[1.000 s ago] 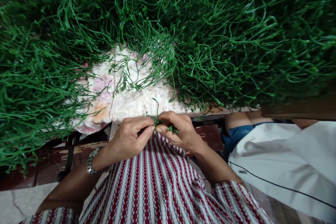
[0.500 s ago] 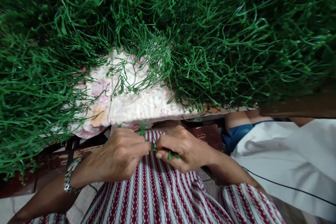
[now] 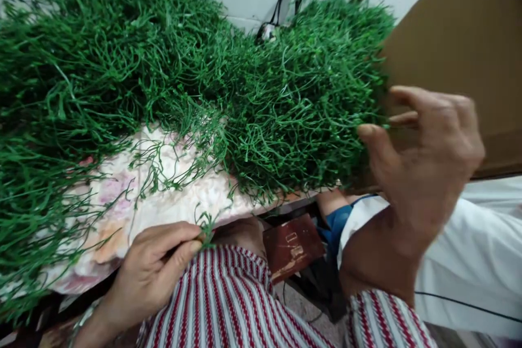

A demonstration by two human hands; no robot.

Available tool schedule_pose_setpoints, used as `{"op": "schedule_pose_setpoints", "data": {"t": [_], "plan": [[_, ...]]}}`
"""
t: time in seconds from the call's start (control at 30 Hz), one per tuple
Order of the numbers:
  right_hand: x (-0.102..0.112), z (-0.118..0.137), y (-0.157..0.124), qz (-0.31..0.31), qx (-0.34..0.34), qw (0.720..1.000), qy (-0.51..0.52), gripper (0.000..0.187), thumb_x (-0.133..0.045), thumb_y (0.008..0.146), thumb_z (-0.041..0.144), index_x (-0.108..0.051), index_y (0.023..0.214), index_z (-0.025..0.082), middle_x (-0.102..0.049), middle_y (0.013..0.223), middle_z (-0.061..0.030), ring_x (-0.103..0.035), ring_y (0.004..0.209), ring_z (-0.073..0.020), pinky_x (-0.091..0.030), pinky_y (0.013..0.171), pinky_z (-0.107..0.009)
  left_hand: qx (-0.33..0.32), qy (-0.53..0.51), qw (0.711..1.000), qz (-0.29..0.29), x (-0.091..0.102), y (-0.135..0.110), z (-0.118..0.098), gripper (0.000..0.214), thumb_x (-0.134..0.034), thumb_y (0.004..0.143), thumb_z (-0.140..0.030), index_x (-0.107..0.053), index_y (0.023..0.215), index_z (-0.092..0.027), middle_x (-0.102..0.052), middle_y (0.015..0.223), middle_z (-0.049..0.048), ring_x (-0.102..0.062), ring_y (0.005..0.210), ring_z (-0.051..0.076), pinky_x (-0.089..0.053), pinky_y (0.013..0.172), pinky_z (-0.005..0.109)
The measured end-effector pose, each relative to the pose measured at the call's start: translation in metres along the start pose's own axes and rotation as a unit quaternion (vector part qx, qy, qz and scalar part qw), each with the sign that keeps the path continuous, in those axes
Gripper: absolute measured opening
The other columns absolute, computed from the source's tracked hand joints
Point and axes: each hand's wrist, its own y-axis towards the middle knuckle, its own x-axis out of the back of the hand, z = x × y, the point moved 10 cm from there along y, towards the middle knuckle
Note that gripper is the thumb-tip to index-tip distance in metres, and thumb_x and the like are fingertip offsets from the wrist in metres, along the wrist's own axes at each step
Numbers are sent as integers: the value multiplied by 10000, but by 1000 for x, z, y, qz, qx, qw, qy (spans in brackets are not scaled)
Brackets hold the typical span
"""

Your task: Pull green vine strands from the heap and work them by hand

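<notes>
A big heap of thin green plastic stems (image 3: 171,70) covers a table spread with a pale flowered cloth (image 3: 163,201). My left hand (image 3: 155,272) stays low over my striped lap and pinches a small tuft of green stems (image 3: 207,228) between thumb and forefinger. My right hand (image 3: 424,168) is raised at the right edge of the heap, blurred by motion, its fingers spread and its fingertips touching the stems. Nothing shows inside it.
A brown cardboard sheet (image 3: 452,49) stands at the right behind my raised hand. Another person in white cloth (image 3: 473,261) and blue shorts (image 3: 332,228) sits at my right. A black-handled bag (image 3: 281,11) lies against the white wall. A reddish wooden stool (image 3: 289,244) is under the table.
My right hand has let go of the tuft and swung up and right to the heap's edge. The left hand keeps the tuft. The view has tilted up, showing the wall.
</notes>
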Motion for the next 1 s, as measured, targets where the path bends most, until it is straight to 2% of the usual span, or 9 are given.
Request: {"op": "schedule_pose_setpoints", "data": {"t": [0.1, 0.23, 0.37, 0.47, 0.53, 0.6, 0.7, 0.87, 1.0], "plan": [[-13, -27, 19, 41, -7, 991, -124, 389, -558, 836, 380, -534, 1198, 240, -547, 1197, -92, -487, 1115, -325, -371, 941, -548, -6, -41, 999, 30, -12, 4, -5, 97, -532, 810, -159, -615, 803, -210, -698, 703, -11, -651, 608, 110, -493, 548, 153], [-14, -33, 17, -44, 17, 996, -81, 161, -530, 856, 314, -648, 849, 205, -643, 864, -50, -586, 886, -244, -452, 821, -475, 29, -79, 995, 54, -21, 4, 3, 106, -523, 822, -167, -619, 796, -202, -689, 698, -10, -640, 609, 100, -482, 549, 145], [-13, 7, -10, -101, 57, 993, 7, 101, -572, 823, 226, -660, 845, 181, -653, 927, -73, -591, 923, -239, -451, 860, -458, 68, -117, 988, 71, -29, 6, 13, 104, -531, 827, -177, -630, 805, -197, -674, 700, -8, -618, 621, 96, -477, 572, 154], [-29, 58, -32, -19, 119, 976, 182, 173, -584, 813, 182, -643, 964, 243, -636, 998, -54, -588, 928, -202, -483, 832, -378, 109, -182, 975, 72, -36, 7, 22, 128, -525, 840, -213, -646, 813, -177, -662, 718, 18, -598, 639, 112, -478, 583, 187], [-53, 101, -51, 117, 186, 919, 327, 207, -570, 838, 246, -616, 1040, 243, -621, 1038, -64, -584, 956, -194, -493, 826, -351, 142, -237, 959, 71, -42, 6, 30, 146, -537, 838, -246, -649, 794, -165, -643, 694, 21, -579, 626, 114, -466, 570, 197], [-72, 139, -76, 243, 239, 830, 442, 303, -533, 866, 341, -571, 1125, 190, -588, 1121, -99, -549, 1050, -203, -481, 870, -355, 168, -287, 940, 78, -48, 2, 37, 167, -555, 828, -281, -653, 771, -160, -632, 682, 22, -568, 624, 116, -454, 563, 203], [-84, 164, -95, 293, 251, 754, 531, 370, -492, 892, 352, -526, 1160, 99, -600, 1063, -126, -545, 1010, -180, -472, 857, -331, 178, -322, 926, 80, -52, -4, 41, 207, -563, 820, -328, -665, 766, -156, -630, 685, 29, -552, 624, 123, -447, 573, 220], [-94, 166, -104, 286, 212, 783, 510, 202, -478, 898, 230, -570, 1019, 96, -597, 794, -68, -521, 741, -129, -442, 683, -260, 134, -215, 963, 96, -47, -1, 29, 183, -522, 846, -241, -643, 745, -149, -563, 590, -5, -468, 531, 81, -378, 510, 189], [-93, 170, -118, 317, 259, 803, 433, 187, -468, 888, 234, -611, 855, 119, -552, 755, -65, -487, 714, -139, -404, 657, -283, 77, -137, 977, 147, -45, 0, 13, 208, -490, 849, -180, -611, 685, -135, -541, 565, -7, -472, 515, 76, -364, 507, 192]]}}
